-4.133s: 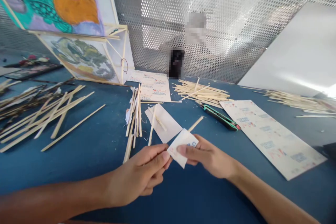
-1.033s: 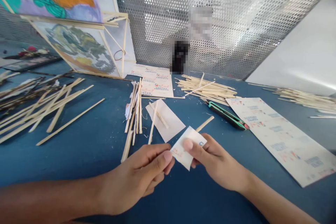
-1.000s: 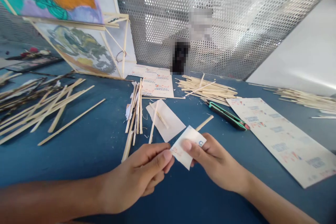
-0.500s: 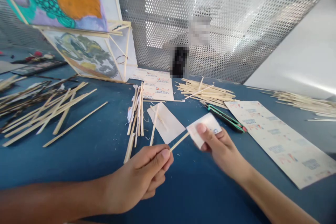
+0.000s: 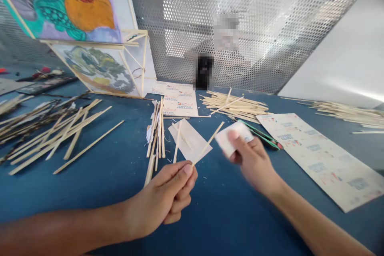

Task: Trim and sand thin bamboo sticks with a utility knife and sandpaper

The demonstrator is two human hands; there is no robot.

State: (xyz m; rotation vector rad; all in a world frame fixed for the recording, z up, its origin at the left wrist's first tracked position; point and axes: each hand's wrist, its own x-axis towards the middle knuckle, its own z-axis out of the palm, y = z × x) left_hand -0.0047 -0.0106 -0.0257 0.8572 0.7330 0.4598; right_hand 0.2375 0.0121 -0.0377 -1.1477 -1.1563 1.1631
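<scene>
My left hand (image 5: 171, 194) is closed round the lower end of a thin wooden stick (image 5: 208, 144), which points up and to the right. My right hand (image 5: 252, 158) pinches a small folded piece of sandpaper (image 5: 232, 138), its pale printed back outward and a little blurred. The sandpaper is apart from the stick's tip, just to its right. Beyond the stick lies a white paper rectangle (image 5: 192, 144) with a thin sliver of wood on it. A small bundle of sticks (image 5: 156, 132) rests to the left of that paper.
Loose sticks (image 5: 69, 132) spread over the left side; another pile (image 5: 234, 102) lies at the back. A green-black cutter (image 5: 267, 138) is beside a long sandpaper sheet (image 5: 318, 160). A painted frame structure (image 5: 99, 68) stands back left, before a perforated metal panel (image 5: 261, 28).
The sandpaper was round the stick's far end; now it is off it, and the stick's whole upper length shows. The stick has tilted more upright.
</scene>
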